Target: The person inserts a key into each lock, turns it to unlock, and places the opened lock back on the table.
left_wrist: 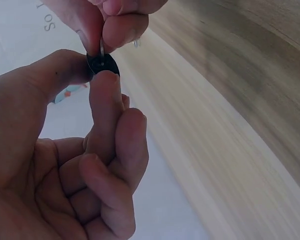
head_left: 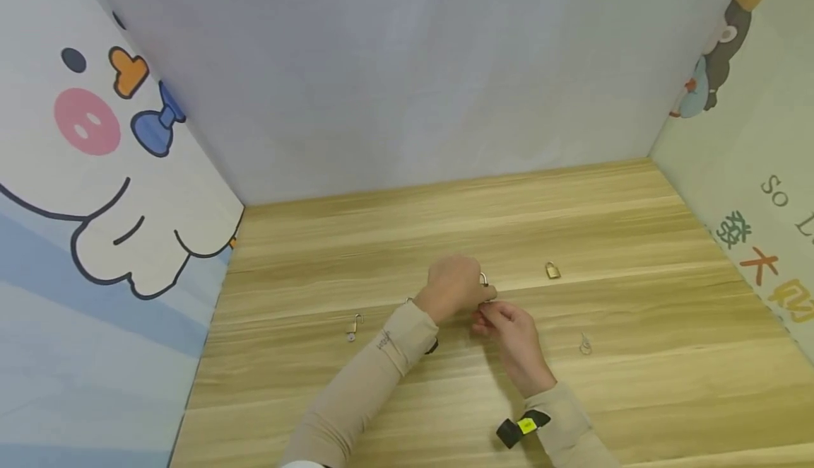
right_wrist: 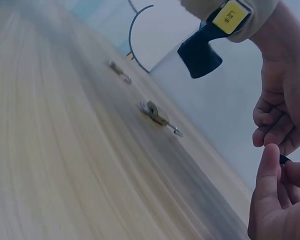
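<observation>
My left hand [head_left: 453, 285] pinches a small padlock between thumb and forefinger. The lock's steel shackle [head_left: 484, 279] sticks up beyond the fingers in the head view. In the left wrist view its dark oval end [left_wrist: 103, 65] shows between the fingertips. From the other side my right hand [head_left: 515, 341] pinches a thin metal key [left_wrist: 102, 46], whose blade meets that dark end. How deep the blade sits cannot be told. Most of the lock's body and the key's head are hidden by fingers. In the right wrist view the two hands meet at the right edge.
On the wooden table [head_left: 305, 249] a brass padlock [head_left: 552, 271] lies to the right, with a ring of keys [head_left: 586, 345] nearer me. An open padlock with a key in it [head_left: 353, 326] lies left; another padlock [right_wrist: 156, 114] is mostly behind my left forearm. Printed walls surround the table.
</observation>
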`<move>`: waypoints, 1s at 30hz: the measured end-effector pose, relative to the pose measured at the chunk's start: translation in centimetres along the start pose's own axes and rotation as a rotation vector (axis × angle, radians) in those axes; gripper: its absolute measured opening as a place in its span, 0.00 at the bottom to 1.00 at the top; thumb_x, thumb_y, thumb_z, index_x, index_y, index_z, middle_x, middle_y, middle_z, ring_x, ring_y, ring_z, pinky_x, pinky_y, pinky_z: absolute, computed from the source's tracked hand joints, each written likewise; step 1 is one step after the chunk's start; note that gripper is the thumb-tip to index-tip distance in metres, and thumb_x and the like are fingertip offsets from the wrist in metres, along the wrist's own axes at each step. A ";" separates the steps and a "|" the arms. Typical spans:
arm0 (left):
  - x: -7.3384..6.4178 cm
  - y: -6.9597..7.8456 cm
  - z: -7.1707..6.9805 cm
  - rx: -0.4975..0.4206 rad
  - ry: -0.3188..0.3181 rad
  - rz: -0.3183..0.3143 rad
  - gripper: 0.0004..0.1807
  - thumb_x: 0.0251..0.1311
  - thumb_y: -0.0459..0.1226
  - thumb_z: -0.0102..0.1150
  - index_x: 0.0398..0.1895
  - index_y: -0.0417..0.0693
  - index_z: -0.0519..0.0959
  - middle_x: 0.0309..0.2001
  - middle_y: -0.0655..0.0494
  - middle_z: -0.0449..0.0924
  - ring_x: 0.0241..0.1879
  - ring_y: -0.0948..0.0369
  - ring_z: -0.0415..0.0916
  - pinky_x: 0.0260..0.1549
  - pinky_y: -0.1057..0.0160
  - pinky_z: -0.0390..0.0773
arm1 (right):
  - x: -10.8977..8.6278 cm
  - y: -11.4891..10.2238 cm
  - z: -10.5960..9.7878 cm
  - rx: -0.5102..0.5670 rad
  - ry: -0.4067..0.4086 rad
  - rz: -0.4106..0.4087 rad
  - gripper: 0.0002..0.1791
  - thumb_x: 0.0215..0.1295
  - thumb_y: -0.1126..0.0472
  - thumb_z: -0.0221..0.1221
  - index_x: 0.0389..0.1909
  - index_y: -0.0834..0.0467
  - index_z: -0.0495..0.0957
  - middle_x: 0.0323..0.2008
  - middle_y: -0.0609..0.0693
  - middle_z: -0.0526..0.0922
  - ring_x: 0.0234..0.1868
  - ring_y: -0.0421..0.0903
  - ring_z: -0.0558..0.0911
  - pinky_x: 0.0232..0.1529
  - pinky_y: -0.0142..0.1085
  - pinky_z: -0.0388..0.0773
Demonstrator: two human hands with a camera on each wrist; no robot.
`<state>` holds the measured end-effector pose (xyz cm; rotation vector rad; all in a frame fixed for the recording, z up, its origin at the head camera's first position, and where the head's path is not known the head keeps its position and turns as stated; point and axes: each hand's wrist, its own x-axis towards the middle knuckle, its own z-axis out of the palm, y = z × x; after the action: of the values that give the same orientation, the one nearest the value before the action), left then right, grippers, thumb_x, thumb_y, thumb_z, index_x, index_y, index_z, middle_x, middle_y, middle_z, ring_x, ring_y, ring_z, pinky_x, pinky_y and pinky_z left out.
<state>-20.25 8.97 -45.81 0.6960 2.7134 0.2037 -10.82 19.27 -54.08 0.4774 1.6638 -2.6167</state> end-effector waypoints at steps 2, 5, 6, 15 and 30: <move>-0.1 -0.1 0.0 -0.022 0.009 0.017 0.29 0.60 0.52 0.61 0.08 0.55 0.60 0.08 0.65 0.52 0.09 0.68 0.48 0.09 0.69 0.52 | 0.0 0.2 0.0 0.062 -0.020 0.032 0.09 0.72 0.71 0.54 0.31 0.66 0.79 0.36 0.54 0.80 0.37 0.44 0.81 0.42 0.34 0.81; -0.2 -0.3 -0.1 -0.073 0.009 0.041 0.28 0.61 0.51 0.62 0.08 0.55 0.61 0.08 0.65 0.53 0.10 0.68 0.49 0.09 0.70 0.52 | -0.1 0.3 -0.1 0.170 -0.049 0.099 0.10 0.74 0.71 0.52 0.33 0.62 0.80 0.39 0.53 0.79 0.39 0.43 0.80 0.44 0.31 0.79; -0.3 -0.4 -0.1 -0.087 0.004 0.048 0.28 0.61 0.50 0.62 0.08 0.55 0.61 0.08 0.65 0.53 0.10 0.68 0.49 0.09 0.71 0.52 | -0.1 0.3 0.0 0.200 -0.056 0.121 0.10 0.74 0.70 0.51 0.34 0.61 0.80 0.39 0.52 0.79 0.39 0.42 0.80 0.44 0.30 0.78; -0.2 -1.0 0.0 -0.128 0.041 0.062 0.26 0.58 0.50 0.64 0.11 0.54 0.62 0.13 0.64 0.56 0.13 0.67 0.52 0.12 0.69 0.55 | 0.0 0.3 0.2 0.202 -0.050 0.158 0.08 0.74 0.70 0.53 0.37 0.63 0.81 0.40 0.53 0.80 0.40 0.43 0.79 0.44 0.30 0.78; -0.2 -2.3 -0.2 -0.161 0.011 0.186 0.23 0.56 0.46 0.71 0.16 0.50 0.68 0.18 0.60 0.61 0.17 0.67 0.56 0.17 0.70 0.61 | 0.2 -0.9 -2.8 -0.528 -0.126 -0.156 0.14 0.71 0.65 0.59 0.51 0.71 0.78 0.45 0.63 0.85 0.44 0.56 0.85 0.42 0.38 0.82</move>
<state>-21.24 6.85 -46.06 0.9000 2.6057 0.4656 -10.47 22.14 -54.43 0.1649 2.3034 -2.0984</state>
